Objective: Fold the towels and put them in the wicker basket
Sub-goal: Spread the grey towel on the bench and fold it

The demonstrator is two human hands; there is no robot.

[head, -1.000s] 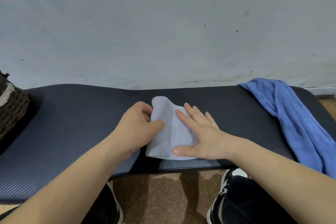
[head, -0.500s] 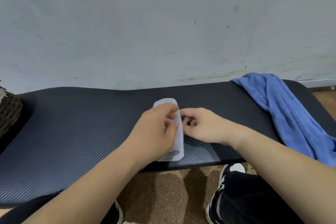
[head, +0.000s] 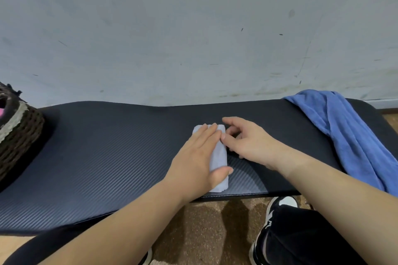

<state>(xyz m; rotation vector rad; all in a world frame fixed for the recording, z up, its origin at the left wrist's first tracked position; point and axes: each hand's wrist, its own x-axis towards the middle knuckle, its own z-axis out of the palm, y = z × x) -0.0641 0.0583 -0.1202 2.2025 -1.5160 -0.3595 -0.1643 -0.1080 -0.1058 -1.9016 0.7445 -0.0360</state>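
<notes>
Left hand [head: 195,158] now flattens towel [head: 220,154]; basket [head: 20,135]: pink item [head: 1,112]

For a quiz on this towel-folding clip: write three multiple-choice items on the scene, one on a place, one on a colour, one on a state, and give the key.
1. Where does the wicker basket stand?
A. at the left end of the black bench
B. on the floor
C. against a shoe

2. What colour is the unfolded towel draped over the bench's right end?
A. red
B. blue
C. green

3. How does the left hand meet the folded white towel?
A. lifts it in a fist
B. hovers clear of it
C. presses it flat, fingers straight

Key: 1 A, the basket sits on the bench at the picture's left edge; 2 B, the draped cloth is plainly blue; 3 C, the palm and straight fingers lie on the towel.
</notes>
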